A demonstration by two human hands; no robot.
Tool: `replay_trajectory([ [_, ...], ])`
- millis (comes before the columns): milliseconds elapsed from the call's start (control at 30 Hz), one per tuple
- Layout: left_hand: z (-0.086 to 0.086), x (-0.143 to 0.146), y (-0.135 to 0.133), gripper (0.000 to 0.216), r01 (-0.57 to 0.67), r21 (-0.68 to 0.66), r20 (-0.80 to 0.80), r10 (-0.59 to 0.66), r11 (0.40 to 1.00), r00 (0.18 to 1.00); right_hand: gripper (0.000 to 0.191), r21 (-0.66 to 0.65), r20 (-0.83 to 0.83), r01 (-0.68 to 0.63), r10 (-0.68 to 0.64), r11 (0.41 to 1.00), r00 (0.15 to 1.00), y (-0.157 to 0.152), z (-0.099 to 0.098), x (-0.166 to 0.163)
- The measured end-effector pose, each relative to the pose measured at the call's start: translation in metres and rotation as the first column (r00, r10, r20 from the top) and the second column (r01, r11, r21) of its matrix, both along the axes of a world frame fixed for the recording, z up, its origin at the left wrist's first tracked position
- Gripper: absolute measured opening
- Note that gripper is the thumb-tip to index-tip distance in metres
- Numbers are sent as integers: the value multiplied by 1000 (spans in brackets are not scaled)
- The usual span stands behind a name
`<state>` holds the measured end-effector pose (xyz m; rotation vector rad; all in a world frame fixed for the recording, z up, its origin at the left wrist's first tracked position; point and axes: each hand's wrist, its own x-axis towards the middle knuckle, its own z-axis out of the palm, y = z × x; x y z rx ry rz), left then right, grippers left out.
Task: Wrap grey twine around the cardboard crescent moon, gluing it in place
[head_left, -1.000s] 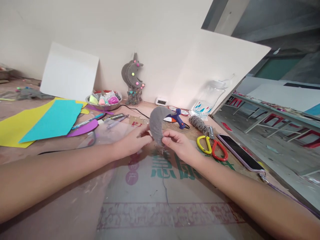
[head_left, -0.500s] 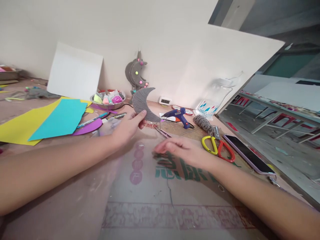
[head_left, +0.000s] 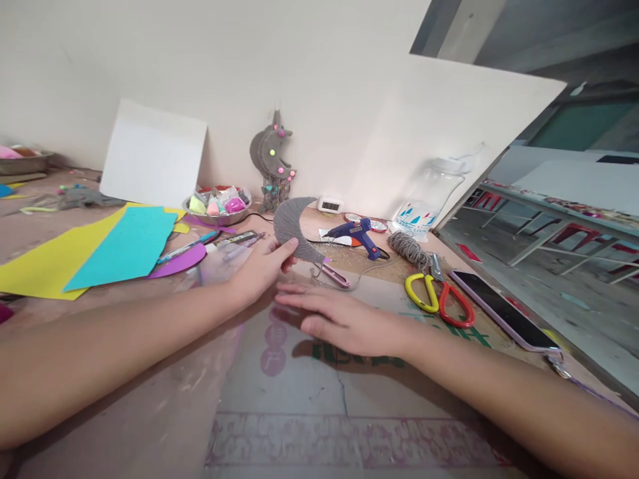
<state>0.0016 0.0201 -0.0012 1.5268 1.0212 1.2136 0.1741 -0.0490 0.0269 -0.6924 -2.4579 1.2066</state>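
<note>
My left hand point(head_left: 260, 267) pinches a grey yarn-wrapped crescent moon point(head_left: 291, 227) by its lower edge and holds it upright above the table. My right hand point(head_left: 344, 320) hovers flat and palm down over the printed cardboard sheet point(head_left: 349, 406), fingers stretched out toward the left, holding nothing. A pink-handled tool point(head_left: 333, 275) lies just beyond my right fingers, under the tip of the crescent.
Blue glue gun point(head_left: 357, 234), grey yarn bundle point(head_left: 408, 247), yellow-and-red scissors point(head_left: 433, 297) and a phone point(head_left: 503, 310) lie at the right. Yellow, teal and purple paper sheets point(head_left: 100, 247), pens and a metal bowl point(head_left: 217, 206) of coloured bits sit left. A finished moon ornament point(head_left: 272, 159) leans on the wall.
My right hand let go of the crescent, dropped flat and slid left over the cardboard. My left hand turned the crescent to face me, then lowered it slightly.
</note>
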Motion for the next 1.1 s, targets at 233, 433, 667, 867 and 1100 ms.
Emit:
replay_trajectory([
  [233, -1, 3, -5, 28, 3, -80, 1, -3, 997, 1000, 42, 75, 46, 169, -173, 983, 984, 11, 33, 38],
  [433, -3, 4, -5, 29, 23, -81, -35, -26, 996, 999, 33, 675, -27, 627, -837, 389, 547, 80, 11, 95],
  [667, 3, 6, -7, 23, 72, 2, -193, -70, 997, 979, 54, 629, -75, 625, -764, 462, 640, 116, -37, 110],
  [867, -1, 5, -5, 32, 102, 8, -174, -99, 995, 980, 37, 561, -181, 721, -790, 406, 586, 124, -43, 107],
  [1100, -5, 9, -2, 23, 112, -110, 30, -110, 988, 994, 26, 413, -308, 861, -843, 298, 440, 102, -20, 106],
])
